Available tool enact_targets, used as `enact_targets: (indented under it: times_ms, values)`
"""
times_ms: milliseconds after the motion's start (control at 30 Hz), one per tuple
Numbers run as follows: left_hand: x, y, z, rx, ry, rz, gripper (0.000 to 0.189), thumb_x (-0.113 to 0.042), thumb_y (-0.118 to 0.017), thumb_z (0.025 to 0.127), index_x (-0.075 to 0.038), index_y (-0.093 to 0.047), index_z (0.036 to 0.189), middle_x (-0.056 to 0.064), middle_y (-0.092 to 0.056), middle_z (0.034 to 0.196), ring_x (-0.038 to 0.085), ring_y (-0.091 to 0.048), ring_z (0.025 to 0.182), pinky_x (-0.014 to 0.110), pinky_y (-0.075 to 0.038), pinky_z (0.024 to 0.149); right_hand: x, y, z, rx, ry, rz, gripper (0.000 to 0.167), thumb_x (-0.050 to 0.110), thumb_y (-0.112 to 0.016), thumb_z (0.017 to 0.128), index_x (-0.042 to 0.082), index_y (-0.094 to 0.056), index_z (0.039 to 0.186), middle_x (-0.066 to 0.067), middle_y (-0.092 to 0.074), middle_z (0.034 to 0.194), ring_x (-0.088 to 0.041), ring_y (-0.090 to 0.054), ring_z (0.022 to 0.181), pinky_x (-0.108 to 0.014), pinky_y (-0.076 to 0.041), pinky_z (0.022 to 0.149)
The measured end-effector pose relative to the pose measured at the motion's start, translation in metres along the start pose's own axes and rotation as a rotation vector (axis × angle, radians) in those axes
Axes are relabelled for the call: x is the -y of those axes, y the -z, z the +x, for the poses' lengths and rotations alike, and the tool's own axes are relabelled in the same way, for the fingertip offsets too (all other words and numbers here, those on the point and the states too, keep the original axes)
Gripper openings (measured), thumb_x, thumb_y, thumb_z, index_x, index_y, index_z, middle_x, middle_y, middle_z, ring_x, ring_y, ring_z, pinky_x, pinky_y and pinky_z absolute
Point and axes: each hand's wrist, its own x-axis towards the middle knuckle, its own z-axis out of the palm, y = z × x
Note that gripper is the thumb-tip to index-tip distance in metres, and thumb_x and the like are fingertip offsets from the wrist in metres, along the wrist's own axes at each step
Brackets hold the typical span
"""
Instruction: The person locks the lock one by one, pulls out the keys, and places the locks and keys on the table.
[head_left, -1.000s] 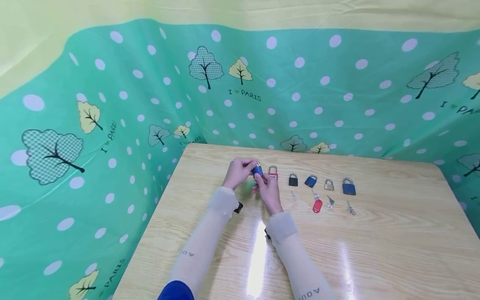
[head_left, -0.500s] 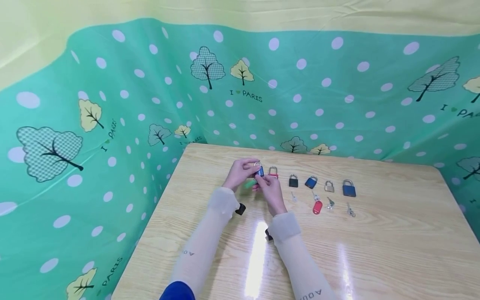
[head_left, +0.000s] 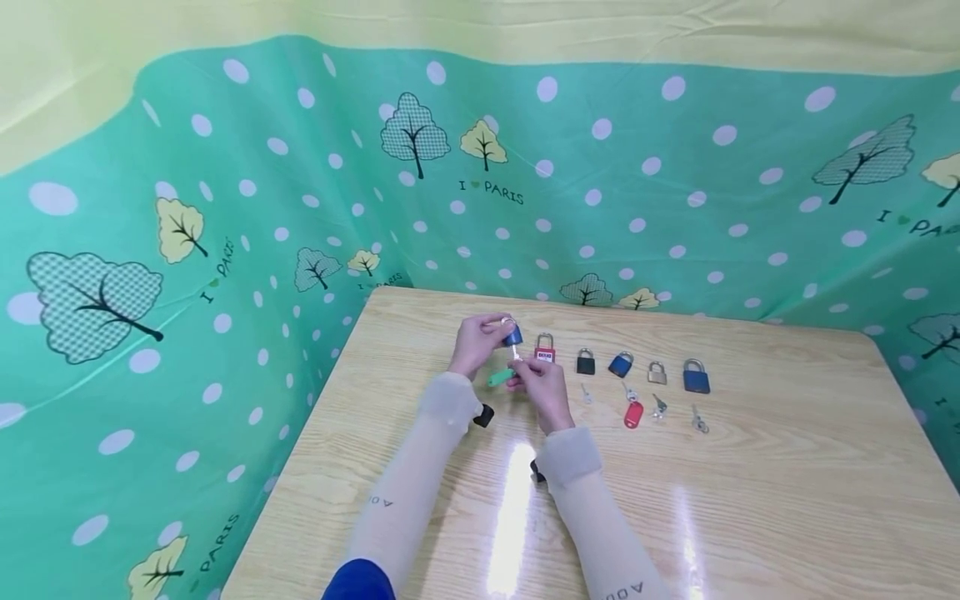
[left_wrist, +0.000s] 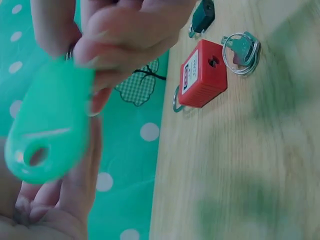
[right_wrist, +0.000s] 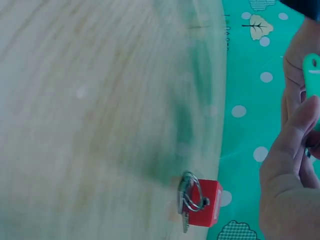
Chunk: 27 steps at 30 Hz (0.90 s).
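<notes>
Up off the table, my left hand holds a small blue padlock between thumb and fingers, its shackle pointing up. My right hand pinches a silver key just below the padlock body, with the blade against the padlock's underside. From the right hand's fingers dangles a green key tag, seen large in the left wrist view. The padlock is hidden in that view. Beyond the right hand, a red padlock lies on the table, with a key on rings near it.
Along the table to the right lie a black padlock, a blue padlock, a brass-coloured padlock and a larger blue padlock. Keys lie in front, one with a red tag. A patterned curtain rises behind.
The right hand has shifted slightly down, away from the blue padlock, and the key's shaft now shows between them. The left hand has tilted the padlock. The green tag shows more clearly.
</notes>
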Motion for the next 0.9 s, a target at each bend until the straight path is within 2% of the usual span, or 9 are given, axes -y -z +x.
enact_targets:
  times_ms: [100, 167, 233, 367, 500, 767, 900]
  values:
    - [-0.001, 0.006, 0.004, -0.082, -0.024, -0.008, 0.037, -0.017, -0.070, 0.088, -0.003, -0.063, 0.122, 0.019, -0.069, 0.102, 0.026, -0.070, 0.086, 0.042, -0.054, 0.084, -0.004, -0.002, -0.001, 0.026, -0.022, -0.009, 0.024, 0.010, -0.063, 0.092, -0.010, -0.066, 0.105, -0.014, -0.068, 0.086, -0.017, -0.067, 0.067, -0.034, -0.058, 0.072]
    - [-0.001, 0.009, 0.007, -0.106, -0.031, -0.002, 0.036, -0.016, -0.070, 0.088, -0.003, -0.064, 0.120, 0.019, -0.069, 0.101, 0.028, -0.070, 0.087, 0.045, -0.054, 0.085, -0.006, -0.003, -0.001, 0.037, -0.033, -0.028, 0.025, 0.010, -0.063, 0.092, -0.011, -0.066, 0.105, -0.014, -0.069, 0.083, -0.017, -0.067, 0.067, -0.035, -0.058, 0.072]
    - [0.000, 0.012, 0.010, -0.093, -0.027, 0.029, 0.035, -0.016, -0.071, 0.088, -0.003, -0.064, 0.120, 0.019, -0.069, 0.100, 0.028, -0.069, 0.087, 0.046, -0.053, 0.085, -0.008, -0.004, 0.000, 0.032, -0.036, -0.047, 0.025, 0.009, -0.062, 0.093, -0.012, -0.065, 0.105, -0.016, -0.069, 0.081, -0.019, -0.067, 0.067, -0.037, -0.058, 0.073]
    - [0.008, 0.013, 0.016, -0.051, -0.008, 0.166, 0.036, -0.019, -0.072, 0.087, -0.006, -0.065, 0.120, 0.014, -0.070, 0.097, 0.024, -0.069, 0.084, 0.044, -0.055, 0.082, -0.011, -0.005, 0.003, 0.018, -0.045, -0.116, 0.022, 0.008, -0.061, 0.093, -0.011, -0.066, 0.101, -0.019, -0.068, 0.081, -0.028, -0.068, 0.070, -0.039, -0.058, 0.071]
    - [0.016, 0.013, 0.022, -0.039, -0.004, 0.275, 0.034, -0.020, -0.072, 0.087, -0.008, -0.066, 0.118, 0.009, -0.070, 0.093, 0.020, -0.067, 0.082, 0.039, -0.055, 0.078, -0.016, -0.006, 0.008, 0.028, -0.060, -0.199, 0.021, 0.011, -0.060, 0.094, -0.008, -0.068, 0.099, -0.020, -0.068, 0.080, -0.032, -0.069, 0.071, -0.036, -0.058, 0.066]
    - [0.023, 0.008, 0.028, -0.017, 0.030, 0.374, 0.027, -0.017, -0.073, 0.086, -0.010, -0.069, 0.112, 0.007, -0.070, 0.089, 0.021, -0.067, 0.081, 0.030, -0.053, 0.069, -0.022, -0.009, 0.014, 0.037, -0.051, -0.315, 0.023, 0.013, -0.060, 0.094, -0.008, -0.069, 0.098, -0.017, -0.068, 0.074, -0.028, -0.069, 0.064, -0.033, -0.058, 0.058]
    - [0.027, 0.006, 0.031, 0.007, 0.028, 0.417, 0.026, -0.017, -0.074, 0.085, -0.011, -0.070, 0.110, 0.007, -0.070, 0.091, 0.020, -0.066, 0.083, 0.029, -0.053, 0.070, -0.020, -0.009, 0.016, 0.030, -0.041, -0.403, 0.022, 0.012, -0.059, 0.094, -0.008, -0.069, 0.096, -0.017, -0.068, 0.071, -0.024, -0.067, 0.058, -0.030, -0.057, 0.054]
